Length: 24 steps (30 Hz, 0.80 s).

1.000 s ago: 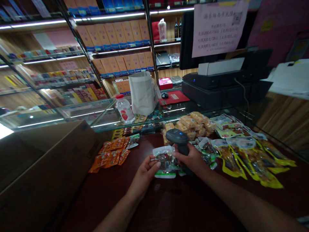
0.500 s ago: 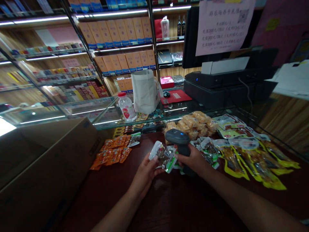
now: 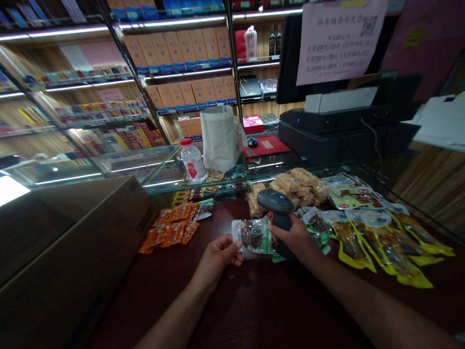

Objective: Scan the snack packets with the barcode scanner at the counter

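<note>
Between thumb and fingers, my left hand [image 3: 221, 254] pinches the left end of a clear snack packet [image 3: 252, 236] with white and green edges. My right hand [image 3: 292, 237] is wrapped around the handle of a dark grey barcode scanner [image 3: 276, 201], whose head points left above the packet. The packet's right end meets the fingers of my right hand; whether they grip it too, I cannot tell. More green-edged packets [image 3: 316, 220] lie behind and right of the scanner. Wrapped golden snacks [image 3: 300, 184] are heaped just beyond it.
A large cardboard box [image 3: 72, 232] stands at left, beside orange sachets [image 3: 172, 225] and one green-edged packet [image 3: 204, 209]. Yellow-edged packs [image 3: 381, 237] lie at right. On the glass counter are a red-capped bottle [image 3: 192, 162], a white bag [image 3: 221, 138] and a black till [image 3: 334, 138].
The packet has turned from tilted and crumpled to flatter and face-up. My left hand has shifted slightly down on it, and the scanner has moved a little right.
</note>
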Motion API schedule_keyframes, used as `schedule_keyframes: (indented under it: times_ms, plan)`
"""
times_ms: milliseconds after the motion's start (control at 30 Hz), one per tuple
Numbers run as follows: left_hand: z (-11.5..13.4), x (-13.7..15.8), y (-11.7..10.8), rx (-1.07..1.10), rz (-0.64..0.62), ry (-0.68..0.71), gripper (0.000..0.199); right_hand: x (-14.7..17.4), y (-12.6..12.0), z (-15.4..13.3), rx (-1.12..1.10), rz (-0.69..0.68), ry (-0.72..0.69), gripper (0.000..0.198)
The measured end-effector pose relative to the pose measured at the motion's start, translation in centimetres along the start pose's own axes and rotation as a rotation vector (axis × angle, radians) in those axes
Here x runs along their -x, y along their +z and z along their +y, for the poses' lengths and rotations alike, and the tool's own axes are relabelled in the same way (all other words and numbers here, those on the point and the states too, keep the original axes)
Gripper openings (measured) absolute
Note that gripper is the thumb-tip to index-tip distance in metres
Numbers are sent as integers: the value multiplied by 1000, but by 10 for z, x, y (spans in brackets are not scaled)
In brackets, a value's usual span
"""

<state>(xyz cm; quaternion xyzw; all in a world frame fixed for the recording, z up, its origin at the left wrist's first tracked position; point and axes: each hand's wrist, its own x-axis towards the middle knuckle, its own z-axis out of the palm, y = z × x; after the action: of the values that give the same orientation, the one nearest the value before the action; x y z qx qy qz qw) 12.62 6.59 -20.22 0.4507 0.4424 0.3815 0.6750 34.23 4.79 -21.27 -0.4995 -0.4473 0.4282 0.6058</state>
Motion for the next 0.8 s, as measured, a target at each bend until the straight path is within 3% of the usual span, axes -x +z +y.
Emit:
schedule_keyframes:
  times_ms: [200, 300, 500, 800]
  plan:
    - [4, -8, -7, 62, 278, 215, 42, 3, 2, -2, 15, -43, -20, 36]
    - [4, -12, -13, 76, 361, 258, 41, 9, 3, -7, 39, -135, -13, 33]
    - [1, -20, -18, 119, 425, 287, 41, 21, 7, -12, 86, -340, 13, 32]
    - [-1, -22, -17, 138, 435, 316, 40, 23, 13, -11, 89, -387, 39, 35]
